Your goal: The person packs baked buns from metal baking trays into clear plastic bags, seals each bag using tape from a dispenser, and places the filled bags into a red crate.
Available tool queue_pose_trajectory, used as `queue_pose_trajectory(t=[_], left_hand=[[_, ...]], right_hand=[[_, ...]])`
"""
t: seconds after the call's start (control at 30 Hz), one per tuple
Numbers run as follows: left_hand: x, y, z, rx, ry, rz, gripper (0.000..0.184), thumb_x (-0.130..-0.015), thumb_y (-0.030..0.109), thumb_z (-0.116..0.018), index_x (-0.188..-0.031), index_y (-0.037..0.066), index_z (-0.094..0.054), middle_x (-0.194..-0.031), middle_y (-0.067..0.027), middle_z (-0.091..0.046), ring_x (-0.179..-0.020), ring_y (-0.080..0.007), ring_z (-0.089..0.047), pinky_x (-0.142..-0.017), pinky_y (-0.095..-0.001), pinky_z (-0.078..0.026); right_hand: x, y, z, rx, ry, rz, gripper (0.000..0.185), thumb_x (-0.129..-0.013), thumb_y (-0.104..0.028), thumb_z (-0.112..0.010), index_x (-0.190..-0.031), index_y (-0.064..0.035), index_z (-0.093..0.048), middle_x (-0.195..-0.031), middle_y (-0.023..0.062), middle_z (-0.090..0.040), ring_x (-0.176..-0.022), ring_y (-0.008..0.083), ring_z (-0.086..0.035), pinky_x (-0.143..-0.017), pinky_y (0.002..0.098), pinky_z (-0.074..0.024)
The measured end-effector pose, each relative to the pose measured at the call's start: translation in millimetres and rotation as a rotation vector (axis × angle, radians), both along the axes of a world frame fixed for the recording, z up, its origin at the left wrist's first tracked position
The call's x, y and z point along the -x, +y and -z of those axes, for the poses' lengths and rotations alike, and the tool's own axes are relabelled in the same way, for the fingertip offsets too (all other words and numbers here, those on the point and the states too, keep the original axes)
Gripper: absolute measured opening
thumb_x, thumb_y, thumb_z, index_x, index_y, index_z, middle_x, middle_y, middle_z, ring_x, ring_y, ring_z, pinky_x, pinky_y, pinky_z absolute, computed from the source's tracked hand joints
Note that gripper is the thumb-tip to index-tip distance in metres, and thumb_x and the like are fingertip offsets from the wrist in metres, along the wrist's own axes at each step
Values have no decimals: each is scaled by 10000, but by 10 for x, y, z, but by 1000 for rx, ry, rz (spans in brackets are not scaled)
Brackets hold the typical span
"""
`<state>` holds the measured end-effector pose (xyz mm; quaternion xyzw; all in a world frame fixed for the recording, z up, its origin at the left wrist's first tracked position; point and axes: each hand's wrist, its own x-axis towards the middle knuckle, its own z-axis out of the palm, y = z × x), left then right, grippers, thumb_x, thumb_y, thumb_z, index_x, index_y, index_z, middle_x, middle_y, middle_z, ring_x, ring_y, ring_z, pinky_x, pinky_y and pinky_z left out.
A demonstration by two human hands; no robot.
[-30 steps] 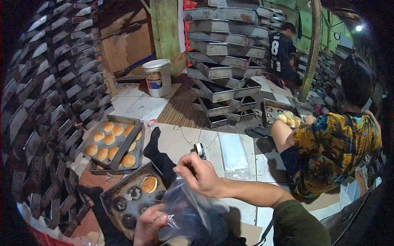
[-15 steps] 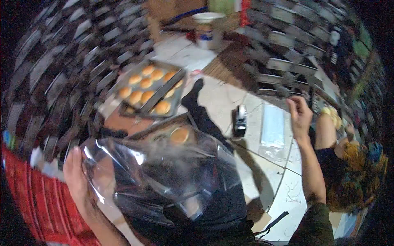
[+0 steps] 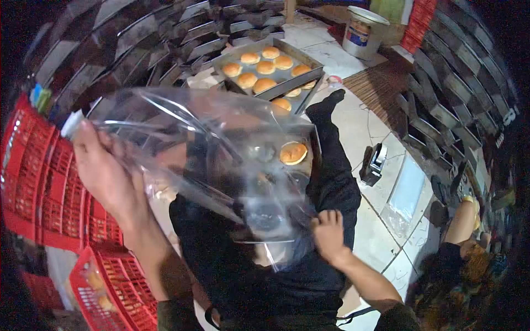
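Observation:
A large clear plastic bag (image 3: 221, 124) is spread over my lap, blurred by motion. My left hand (image 3: 107, 171) grips its left end with curled fingers. At the bag's lower right edge, my right hand (image 3: 329, 234) has its fingers closed on the film. Behind the bag, a bun (image 3: 293, 153) rests on a tray between my legs, partly seen through the plastic. Farther off, several golden buns (image 3: 265, 67) sit on a metal tray (image 3: 309, 55), which is stacked over another tray with buns.
Red plastic crates (image 3: 41, 187) stand at my left; the lower one (image 3: 130, 281) holds buns. On the tiles to my right are a tape dispenser (image 3: 374, 164) and a flat plastic-wrapped pack (image 3: 407, 190). A bucket (image 3: 364, 36) stands behind. Another person's arm (image 3: 462, 220) shows at right.
My right hand has come down and left from the air onto the bag's edge. My left hand has risen with the bag, its fingers now curled. The view has shifted left.

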<state>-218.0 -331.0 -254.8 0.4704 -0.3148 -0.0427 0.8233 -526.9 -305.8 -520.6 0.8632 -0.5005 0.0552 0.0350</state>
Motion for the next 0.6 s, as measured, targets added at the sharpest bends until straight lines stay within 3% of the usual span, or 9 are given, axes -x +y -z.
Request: queue_pose_trajectory(t=[0.13, 0.17, 0.2, 0.4, 0.47, 0.5, 0.53, 0.57, 0.6], left_hand=[[-160, -18, 191, -115, -69, 7, 210, -903, 282, -527, -923, 75, -503, -596, 53, -407, -468, -25, -349, -402, -183, -280], [-109, -45, 269, -211, -44, 12, 208, -902, 283, -530, -946, 82, -498, -574, 60, -402, -443, -24, -341, -382, -177, -268], [-151, -66, 439, -241, -24, 126, 217, -901, 300, -530, -956, 94, -488, -553, 69, -389, -415, -22, -319, -359, -179, -254], [-191, -142, 1229, -444, 249, 446, 181, -892, 266, -535, -918, 92, -493, -606, 44, -419, -503, -29, -386, -407, -192, -289], [2, -138, 1237, -606, 257, 394, 180, -888, 256, -535, -930, 93, -472, -633, 25, -443, -524, -46, -417, -423, -220, -330], [148, -98, 1213, -613, 217, 347, 188, -887, 255, -534, -948, 95, -455, -641, 19, -450, -524, -55, -427, -427, -235, -347], [204, -62, 1447, -642, -193, 275, 210, -891, 272, -530, -961, 98, -436, -641, 14, -451, -518, -63, -433, -428, -232, -354], [250, -55, 1673, -650, -605, 192, 232, -895, 290, -526, -974, 101, -417, -642, 9, -453, -512, -71, -439, -429, -229, -362], [503, -6, 1407, -649, -45, 358, 274, -895, 365, -501, -933, 100, -440, -657, 13, -448, -551, -76, -440, -485, -236, -384]], right_hand=[[711, -146, -438, -198, -380, -1, 175, -824, -173, -510, -857, -2, -527, -886, 184, -521, -738, 341, -515, -637, 403, -419], [1048, -181, -354, -440, -678, 462, 201, -846, -191, -503, -834, 9, -527, -897, 195, -518, -715, 333, -519, -604, 403, -405], [1450, -245, -300, -348, -587, 643, 213, -827, -213, -529, -871, -7, -563, -864, 182, -505, -722, 318, -524, -579, 406, -388], [3220, -30, 11, 239, 577, 163, 342, -835, -307, -551, -1013, -17, -578, -1042, 221, -556, -905, 359, -573, -737, 396, -471], [2317, -190, -639, -610, 552, 651, 370, -825, -311, -569, -1025, 0, -583, -1075, 221, -561, -971, 371, -561, -838, 414, -441], [1996, -271, -714, -487, 161, 491, 369, -811, -277, -602, -1012, 32, -582, -1086, 225, -565, -983, 387, -553, -838, 418, -439], [1380, -307, -880, -328, -339, 427, 334, -775, -215, -639, -1003, 24, -591, -944, 204, -620, -931, 324, -602, -835, 378, -454], [788, -333, -1074, -351, -673, 231, 448, -739, -147, -677, -1129, 8, -523, -1093, 200, -567, -1042, 320, -545, -903, 380, -417], [302, -353, -1155, -439, -809, 49, 756, -658, -217, -753, -1279, -9, -376, -1269, 180, -438, -1180, 312, -424, -991, 390, -338]])
